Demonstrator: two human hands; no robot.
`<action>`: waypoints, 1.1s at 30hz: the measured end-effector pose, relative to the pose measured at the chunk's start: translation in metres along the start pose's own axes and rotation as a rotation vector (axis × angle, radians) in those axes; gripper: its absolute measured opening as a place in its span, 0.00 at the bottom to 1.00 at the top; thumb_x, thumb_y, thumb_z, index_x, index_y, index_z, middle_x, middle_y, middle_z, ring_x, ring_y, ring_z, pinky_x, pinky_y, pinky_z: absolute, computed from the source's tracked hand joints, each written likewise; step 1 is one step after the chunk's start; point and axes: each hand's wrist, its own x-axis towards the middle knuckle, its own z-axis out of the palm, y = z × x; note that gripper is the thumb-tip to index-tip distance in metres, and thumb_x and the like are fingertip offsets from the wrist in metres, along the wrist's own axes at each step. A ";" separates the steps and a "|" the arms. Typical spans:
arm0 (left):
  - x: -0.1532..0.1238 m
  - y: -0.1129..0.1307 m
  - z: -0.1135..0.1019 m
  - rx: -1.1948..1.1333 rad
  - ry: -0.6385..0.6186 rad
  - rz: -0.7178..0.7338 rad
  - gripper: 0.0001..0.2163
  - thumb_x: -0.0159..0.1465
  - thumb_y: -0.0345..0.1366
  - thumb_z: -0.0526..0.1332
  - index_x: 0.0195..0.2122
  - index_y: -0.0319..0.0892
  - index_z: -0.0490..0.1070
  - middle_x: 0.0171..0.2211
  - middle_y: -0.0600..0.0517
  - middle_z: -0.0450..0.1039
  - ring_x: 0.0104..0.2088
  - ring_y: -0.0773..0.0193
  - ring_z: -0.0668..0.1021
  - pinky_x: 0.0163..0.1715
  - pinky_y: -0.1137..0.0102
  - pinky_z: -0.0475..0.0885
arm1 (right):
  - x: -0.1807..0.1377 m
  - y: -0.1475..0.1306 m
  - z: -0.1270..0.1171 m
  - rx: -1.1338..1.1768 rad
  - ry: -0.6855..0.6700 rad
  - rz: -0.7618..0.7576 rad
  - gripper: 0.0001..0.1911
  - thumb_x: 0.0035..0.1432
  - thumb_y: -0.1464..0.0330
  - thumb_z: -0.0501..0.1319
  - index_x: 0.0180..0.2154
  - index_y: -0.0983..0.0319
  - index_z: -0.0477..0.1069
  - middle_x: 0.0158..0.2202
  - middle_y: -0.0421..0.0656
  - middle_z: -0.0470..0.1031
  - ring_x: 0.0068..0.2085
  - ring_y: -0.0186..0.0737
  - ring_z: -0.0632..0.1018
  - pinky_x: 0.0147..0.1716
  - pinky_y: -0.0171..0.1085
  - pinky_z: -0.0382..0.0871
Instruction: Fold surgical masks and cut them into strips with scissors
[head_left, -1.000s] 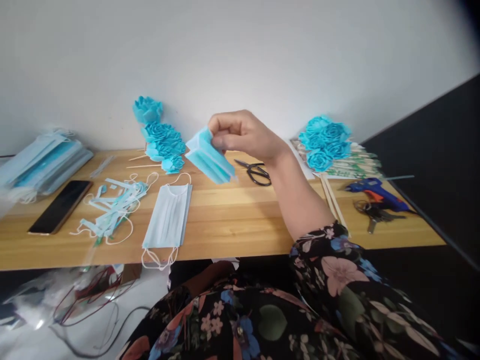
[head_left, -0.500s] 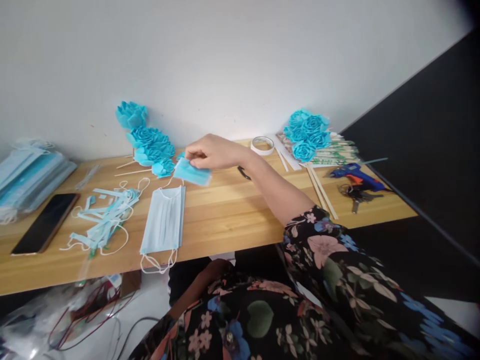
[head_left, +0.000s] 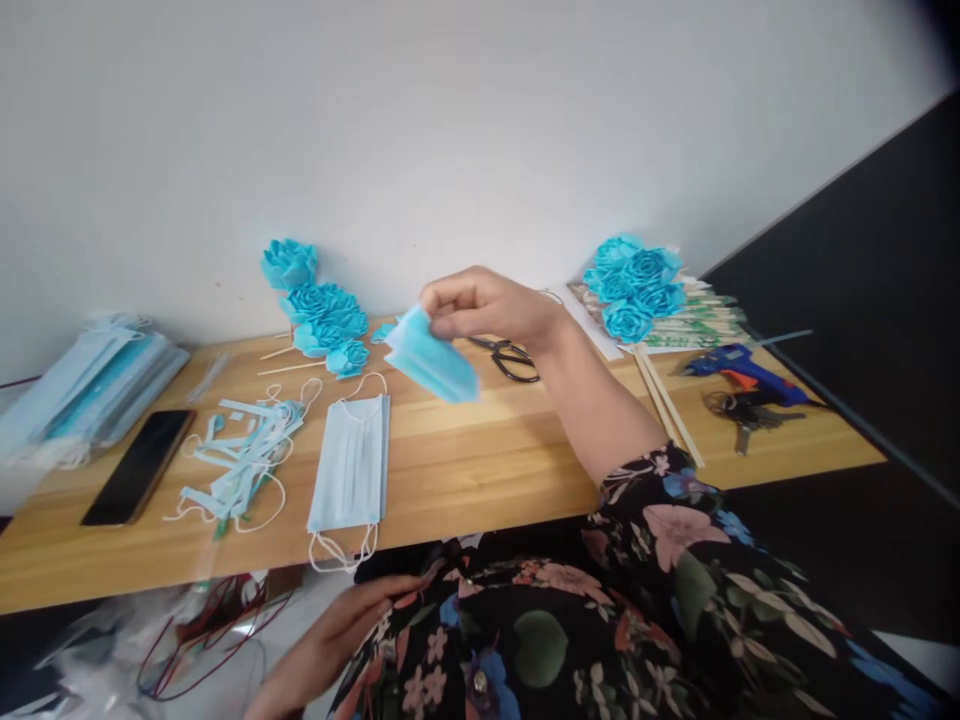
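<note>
My right hand [head_left: 491,310] is raised over the middle of the table, pinching one end of a blue piece of mask fabric [head_left: 435,360]. The piece hangs down and is slightly blurred. Below my left side, my left hand [head_left: 356,610] lies against the floral shirt at my lap, fingers stretched out. A small stack of face masks [head_left: 350,465] with white ear loops lies near the table's front edge. Behind my right hand, black-handled scissors [head_left: 514,360] are partly covered. Blue fabric flowers [head_left: 326,315] stand to the left of my right hand.
Cut strips and ear loops [head_left: 244,455] lie beside a phone [head_left: 139,468]. A pile of masks [head_left: 97,385] is at far left. More blue flowers [head_left: 637,285], wooden sticks [head_left: 667,400], a blue glue gun [head_left: 739,370] and keys [head_left: 746,415] are on the right.
My right hand has lifted the blue fabric piece up and to the right, away from the flowers. The scissors show more. My left hand has come further into view as the camera shifted.
</note>
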 end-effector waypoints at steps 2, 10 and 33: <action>-0.005 0.010 -0.021 -0.021 -0.002 0.022 0.19 0.70 0.54 0.55 0.56 0.61 0.77 0.56 0.51 0.79 0.58 0.47 0.78 0.61 0.50 0.71 | -0.004 0.004 -0.004 -0.003 0.051 0.008 0.11 0.61 0.61 0.64 0.38 0.64 0.72 0.30 0.39 0.74 0.32 0.31 0.71 0.31 0.31 0.63; 0.086 0.095 -0.103 -0.059 -0.013 0.403 0.16 0.70 0.46 0.61 0.52 0.43 0.79 0.41 0.45 0.83 0.42 0.57 0.83 0.48 0.62 0.78 | -0.016 0.031 0.005 -0.071 0.142 0.326 0.09 0.56 0.63 0.65 0.34 0.63 0.75 0.27 0.37 0.74 0.28 0.32 0.71 0.30 0.33 0.63; 0.215 0.109 -0.064 0.061 0.147 0.461 0.15 0.69 0.42 0.57 0.44 0.37 0.77 0.31 0.48 0.79 0.30 0.65 0.79 0.33 0.70 0.75 | -0.067 0.059 0.009 0.025 0.412 0.369 0.21 0.51 0.49 0.68 0.29 0.61 0.72 0.27 0.41 0.74 0.28 0.38 0.72 0.28 0.35 0.64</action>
